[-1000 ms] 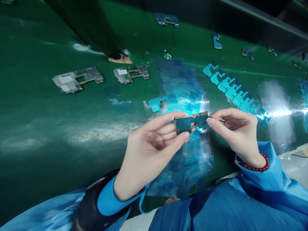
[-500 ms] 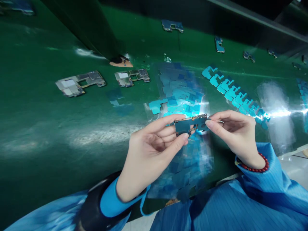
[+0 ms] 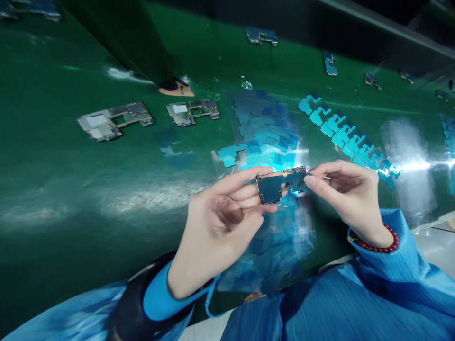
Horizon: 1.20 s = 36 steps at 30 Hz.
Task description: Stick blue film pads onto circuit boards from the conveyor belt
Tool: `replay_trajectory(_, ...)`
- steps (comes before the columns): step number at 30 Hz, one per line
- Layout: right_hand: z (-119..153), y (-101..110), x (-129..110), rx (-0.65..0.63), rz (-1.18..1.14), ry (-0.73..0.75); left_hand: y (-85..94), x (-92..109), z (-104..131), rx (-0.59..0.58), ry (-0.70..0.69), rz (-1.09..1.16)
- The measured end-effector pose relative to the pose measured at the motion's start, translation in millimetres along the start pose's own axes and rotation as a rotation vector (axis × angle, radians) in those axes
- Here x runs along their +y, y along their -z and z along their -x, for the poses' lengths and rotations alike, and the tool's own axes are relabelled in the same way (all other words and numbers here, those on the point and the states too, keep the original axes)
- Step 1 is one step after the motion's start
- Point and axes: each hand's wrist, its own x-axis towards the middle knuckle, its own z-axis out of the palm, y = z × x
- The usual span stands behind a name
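Note:
A small circuit board (image 3: 270, 188) with a dark blue covering on its face is held up between my hands, a notch in its lower edge. My left hand (image 3: 220, 222) is closed round its left part, fingers behind and along its edges, with the thumb bent below it. At the board's right end, my right hand (image 3: 341, 189) pinches the corner between thumb and forefinger. Whether it also grips a film edge there cannot be made out. Below the board lies a sheet of blue film pieces (image 3: 263, 116), partly covered by my left hand.
Two bare circuit boards (image 3: 117, 121) lie on the green mat (image 3: 53, 166) at left. A strip of cut blue films (image 3: 343, 135) runs diagonally at right. Blue-covered boards (image 3: 261, 36) sit farther back. A dark post (image 3: 124, 42) stands at upper left.
My left thumb has slipped off the board's front and down, uncovering more of its blue face. My right hand keeps its pinch at the right end. The view has shifted slightly.

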Motion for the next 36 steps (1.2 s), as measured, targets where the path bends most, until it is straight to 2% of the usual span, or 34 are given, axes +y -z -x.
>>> replay_trajectory(4, 0, -1, -1, 0.004, 0.009, 0.009, -5.6, 1, 3, 0.113, 0.011, -0.025)
replay_trajectory(9, -1, -1, -2, 0.004, 0.005, 0.008, -8.3, 0, 4, 0.136, 0.005, -0.018)
replay_trajectory(16, 0, -1, -2, 0.018, 0.027, 0.0, -8.3, -1, 3, 0.127, -0.017, -0.031)
replay_trajectory(24, -1, -2, -2, 0.013, 0.038, 0.005, -13.2, -1, 3, 0.119, -0.045, 0.101)
replay_trajectory(36, 0, -2, -2, 0.02, 0.031, -0.028, -6.4, 0, -2, 0.112, 0.065, -0.103)
